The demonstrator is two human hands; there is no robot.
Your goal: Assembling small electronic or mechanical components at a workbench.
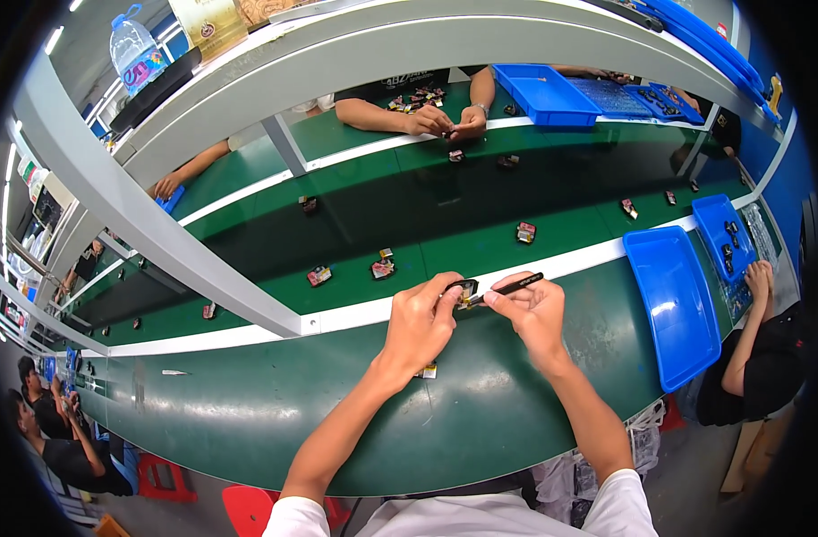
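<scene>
My left hand [424, 315] pinches a small black component [465, 289] just above the green workbench [248, 403], near the white strip along the conveyor. My right hand [532, 311] grips a black pen-like tool [516, 285] whose tip meets that component. Another small part [427, 370] lies on the bench under my left wrist, partly hidden.
Small parts [383, 267] ride the green conveyor belt [463, 246] beyond my hands. A blue tray [676, 304] lies at my right, next to a seated person's arm [749, 336]. Across the belt another person's hands [449, 121] work near a blue bin [545, 94].
</scene>
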